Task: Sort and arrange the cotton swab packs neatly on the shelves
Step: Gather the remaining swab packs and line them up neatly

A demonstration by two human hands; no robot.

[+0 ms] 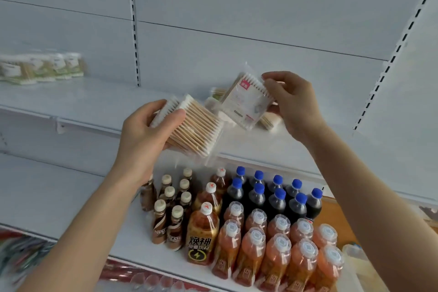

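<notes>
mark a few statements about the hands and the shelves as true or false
1. The left hand grips wooden-stick cotton swab packs. True.
2. The right hand holds nothing. False: its fingers pinch a pink-labelled swab pack.
3. A row of swab packs sits at the far left of the upper shelf. True.
4. The blue-capped bottles share that upper shelf. False: they stand on the lower shelf.
</notes>
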